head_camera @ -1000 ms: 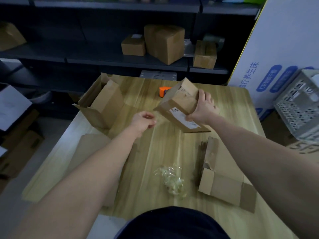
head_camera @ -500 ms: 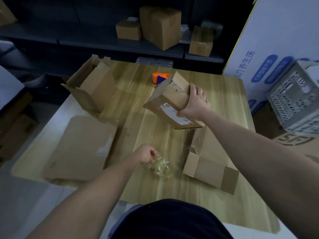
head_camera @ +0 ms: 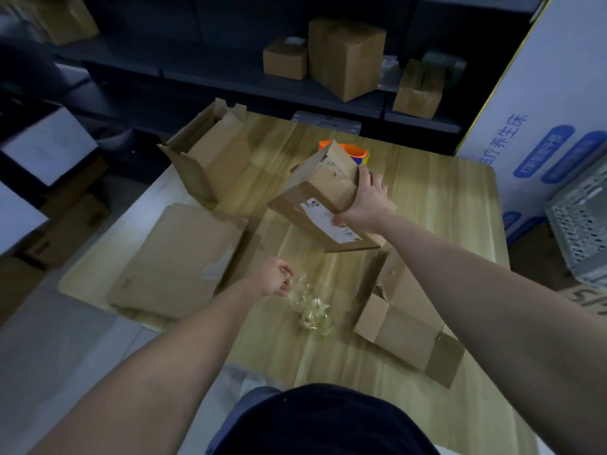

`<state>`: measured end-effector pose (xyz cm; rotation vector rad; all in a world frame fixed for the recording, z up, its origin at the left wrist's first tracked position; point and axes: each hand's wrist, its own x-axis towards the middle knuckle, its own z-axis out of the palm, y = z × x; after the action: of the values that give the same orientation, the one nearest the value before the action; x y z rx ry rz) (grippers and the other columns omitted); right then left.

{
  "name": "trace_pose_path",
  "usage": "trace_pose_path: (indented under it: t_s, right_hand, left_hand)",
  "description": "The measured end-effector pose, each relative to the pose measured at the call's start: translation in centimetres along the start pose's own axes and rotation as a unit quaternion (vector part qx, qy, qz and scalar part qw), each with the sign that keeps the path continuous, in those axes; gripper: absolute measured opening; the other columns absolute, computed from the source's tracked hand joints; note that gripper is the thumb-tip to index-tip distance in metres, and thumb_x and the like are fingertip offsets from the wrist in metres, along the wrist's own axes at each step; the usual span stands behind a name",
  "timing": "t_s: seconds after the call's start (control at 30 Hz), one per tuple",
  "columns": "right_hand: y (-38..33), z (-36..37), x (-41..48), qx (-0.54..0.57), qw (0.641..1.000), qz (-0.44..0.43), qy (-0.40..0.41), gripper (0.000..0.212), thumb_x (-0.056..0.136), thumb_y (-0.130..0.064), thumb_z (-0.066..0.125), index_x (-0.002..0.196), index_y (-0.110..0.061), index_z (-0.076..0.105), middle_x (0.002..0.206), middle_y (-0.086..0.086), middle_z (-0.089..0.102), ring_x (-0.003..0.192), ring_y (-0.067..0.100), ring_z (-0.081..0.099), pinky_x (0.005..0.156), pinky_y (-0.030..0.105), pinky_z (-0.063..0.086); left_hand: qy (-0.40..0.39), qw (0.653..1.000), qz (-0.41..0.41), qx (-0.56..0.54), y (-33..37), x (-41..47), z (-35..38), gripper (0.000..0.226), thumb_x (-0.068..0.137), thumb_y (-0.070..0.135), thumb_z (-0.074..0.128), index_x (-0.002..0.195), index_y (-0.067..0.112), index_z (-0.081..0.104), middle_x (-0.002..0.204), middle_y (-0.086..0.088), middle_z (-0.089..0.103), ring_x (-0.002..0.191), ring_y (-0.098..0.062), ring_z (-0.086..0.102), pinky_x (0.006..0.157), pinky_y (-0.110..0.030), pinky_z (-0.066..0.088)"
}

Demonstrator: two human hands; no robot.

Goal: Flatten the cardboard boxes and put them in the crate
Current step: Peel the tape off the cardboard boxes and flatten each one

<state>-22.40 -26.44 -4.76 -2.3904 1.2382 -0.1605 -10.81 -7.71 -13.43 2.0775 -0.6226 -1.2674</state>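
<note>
Left hand [head_camera: 276, 278] was seen with fingers curled at clear tape wad [head_camera: 311, 311], lower centre; whether tape was pinched could not be told. Collapsed box [head_camera: 405, 323] lower right and flat cardboard sheet [head_camera: 179, 261] centre left were judged flattened but not crated. Labelled box [head_camera: 320, 208] was gripped by right hand [head_camera: 365, 200], tilted on wooden table [head_camera: 443, 198], frame centre, unflattened. Open box [head_camera: 210, 159] was left standing, upper left. Orange tape dispenser [head_camera: 349, 150] was half hidden behind. Grey crate [head_camera: 583, 224] was seen at right edge, off table. Tape wad was judged to be clutter.
</note>
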Motion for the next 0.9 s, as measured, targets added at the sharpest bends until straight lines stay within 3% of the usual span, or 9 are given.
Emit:
trace_pose_path:
  t_s: [0.17,0.3,0.47,0.57,0.63,0.7,0.73,0.83,0.9]
  right_hand:
    - [-0.5,0.2,-0.1,0.007,1.000,0.001,-0.024,0.130,0.047,-0.048,0.080,0.148,-0.030,0.000,0.149,0.001,0.016,0.137,0.027,0.020,0.104,0.054,0.035]
    - [-0.1,0.5,-0.2,0.025,0.999,0.008,-0.036,0.131,0.050,-0.043,0.083,0.149,-0.027,-0.001,0.150,0.002,0.015,0.137,0.029,0.019,0.107,0.054,0.032]
    - [-0.2,0.5,0.2,0.033,0.999,0.014,-0.037,0.129,0.051,-0.041,0.083,0.149,-0.028,0.000,0.149,0.003,0.016,0.137,0.030,0.020,0.106,0.056,0.032]
    - [-0.3,0.5,0.5,0.036,0.998,0.018,-0.043,0.130,0.052,-0.041,0.083,0.149,-0.027,-0.002,0.151,0.003,0.013,0.138,0.030,0.017,0.108,0.056,0.030]
    - [-0.4,0.5,0.6,0.033,0.998,0.021,-0.047,0.130,0.052,-0.040,0.083,0.149,-0.026,-0.003,0.151,0.003,0.012,0.139,0.030,0.016,0.108,0.056,0.030]
    - [-0.6,0.4,0.8,0.028,0.998,0.019,-0.051,0.130,0.053,-0.041,0.083,0.150,-0.025,-0.003,0.151,0.004,0.012,0.139,0.030,0.016,0.109,0.056,0.029]
    - [-0.7,0.3,0.8,0.025,0.998,0.018,-0.053,0.130,0.053,-0.041,0.083,0.150,-0.025,-0.004,0.151,0.004,0.012,0.139,0.030,0.016,0.109,0.056,0.029]
    - [-1.0,0.3,1.0,0.018,0.998,0.020,-0.057,0.130,0.054,-0.042,0.082,0.149,-0.025,-0.005,0.152,0.005,0.012,0.140,0.030,0.014,0.109,0.057,0.027]
    - [-1.3,0.5,1.0,0.014,0.998,0.021,-0.057,0.130,0.054,-0.042,0.082,0.149,-0.025,-0.005,0.152,0.005,0.012,0.140,0.030,0.014,0.109,0.057,0.027]
  left_hand:
    - [-0.049,0.994,0.018,0.092,-1.0,-0.2,1.3,0.018,0.092,0.003,0.057,0.107,-0.004,0.065,0.107,-0.018,0.064,0.084,-0.021,0.061,0.078,-0.031,0.056]
    - [-0.084,0.988,-0.003,0.129,-1.1,-0.3,2.3,0.023,0.094,0.001,0.051,0.112,-0.001,0.066,0.122,-0.016,0.060,0.097,-0.027,0.061,0.064,-0.023,0.054]
    - [-0.124,0.989,-0.052,0.057,0.9,0.3,0.9,0.042,0.097,-0.001,0.041,0.138,0.008,0.045,0.140,-0.022,0.044,0.116,-0.043,0.053,0.095,-0.045,0.048]
    - [-0.133,0.989,-0.054,0.044,1.5,0.8,0.5,0.063,0.097,0.000,0.042,0.148,0.030,0.020,0.142,-0.019,0.039,0.096,-0.034,0.063,0.087,-0.042,0.053]
    - [-0.126,0.989,-0.058,0.048,1.7,1.2,0.3,0.067,0.096,-0.003,0.041,0.148,0.031,0.014,0.141,-0.019,0.039,0.092,-0.034,0.064,0.082,-0.041,0.055]
    - [-0.105,0.991,-0.087,-0.015,2.2,1.4,-0.1,0.051,0.099,-0.001,0.033,0.146,0.016,0.024,0.143,-0.022,0.037,0.106,-0.046,0.057,0.090,-0.049,0.051]
    - [-0.083,0.993,-0.081,-0.025,2.4,1.6,-0.4,0.046,0.099,-0.001,0.033,0.144,0.009,0.029,0.142,-0.023,0.038,0.104,-0.048,0.058,0.088,-0.048,0.052]
    - [-0.016,1.000,-0.007,-0.007,2.9,2.1,-2.0,0.041,0.094,-0.008,0.043,0.134,-0.002,0.042,0.122,-0.024,0.051,0.064,-0.031,0.062,0.056,-0.027,0.057]
    - [0.010,1.000,0.027,-0.010,3.3,2.2,-3.0,0.038,0.088,-0.011,0.051,0.126,-0.007,0.049,0.088,-0.018,0.057,0.054,-0.020,0.053,0.045,-0.018,0.050]
